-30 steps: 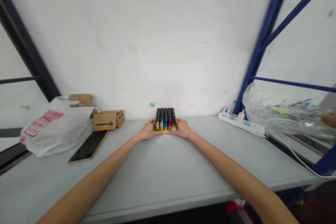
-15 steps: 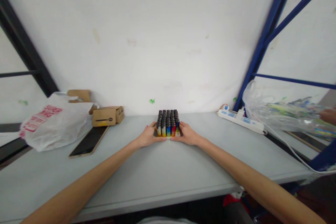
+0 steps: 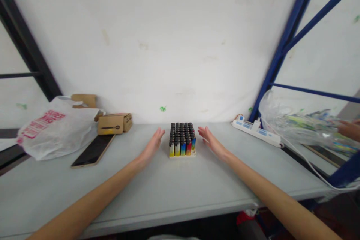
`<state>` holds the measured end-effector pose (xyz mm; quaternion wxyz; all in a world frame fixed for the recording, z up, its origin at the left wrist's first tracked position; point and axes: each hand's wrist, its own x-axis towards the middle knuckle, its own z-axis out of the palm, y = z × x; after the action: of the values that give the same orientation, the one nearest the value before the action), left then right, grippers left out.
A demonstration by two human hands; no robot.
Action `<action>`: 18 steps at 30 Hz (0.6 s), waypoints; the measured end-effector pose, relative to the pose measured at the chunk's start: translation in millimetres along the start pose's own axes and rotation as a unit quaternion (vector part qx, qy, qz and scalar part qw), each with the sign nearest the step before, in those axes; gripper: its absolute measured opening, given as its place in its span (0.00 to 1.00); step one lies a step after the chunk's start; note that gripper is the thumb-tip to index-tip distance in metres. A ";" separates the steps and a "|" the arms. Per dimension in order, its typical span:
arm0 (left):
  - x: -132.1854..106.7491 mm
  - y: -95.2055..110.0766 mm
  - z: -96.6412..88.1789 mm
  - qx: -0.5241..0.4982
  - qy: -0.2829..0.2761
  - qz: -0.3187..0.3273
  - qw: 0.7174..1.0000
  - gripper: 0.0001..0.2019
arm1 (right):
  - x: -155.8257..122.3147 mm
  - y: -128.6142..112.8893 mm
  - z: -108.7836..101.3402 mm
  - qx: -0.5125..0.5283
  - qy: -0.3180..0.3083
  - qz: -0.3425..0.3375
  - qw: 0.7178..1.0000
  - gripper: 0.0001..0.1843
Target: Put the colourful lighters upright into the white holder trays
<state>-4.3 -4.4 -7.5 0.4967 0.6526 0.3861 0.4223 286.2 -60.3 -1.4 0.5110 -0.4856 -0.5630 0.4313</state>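
Pale-grey, flat tabletop (image 3: 180,183) bears, at left, a crumpled white plastic bag with red print (image 3: 60,129). Left hand (image 3: 152,147) and right hand (image 3: 213,142) each show a spread grip, just beside but clear of the shallow off-white tray (image 3: 193,154) between them; in it, upright plastic lighters with black tops and multicoloured bodies (image 3: 182,135) stand in rows.

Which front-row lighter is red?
The red lighter is at the row's right end, beside the tray's bare corner; the other three are blue or yellowish.
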 end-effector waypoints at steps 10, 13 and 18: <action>47.0 21.2 69.7 -0.458 0.082 -0.081 0.881 0.12 | 76.0 1.1 71.5 0.268 0.082 0.042 0.959 0.31; 47.5 19.9 74.8 -0.499 0.042 -0.106 0.859 0.11 | 75.2 4.3 75.9 0.288 0.087 0.037 0.953 0.29; 49.1 18.3 73.6 -0.489 -0.009 -0.124 0.863 0.14 | 74.0 6.6 73.7 0.289 0.088 0.022 0.953 0.28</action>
<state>83.0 13.4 7.5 0.8039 0.2766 0.2035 0.4856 213.2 14.6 -4.1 0.6674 -0.3655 -0.3564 0.5422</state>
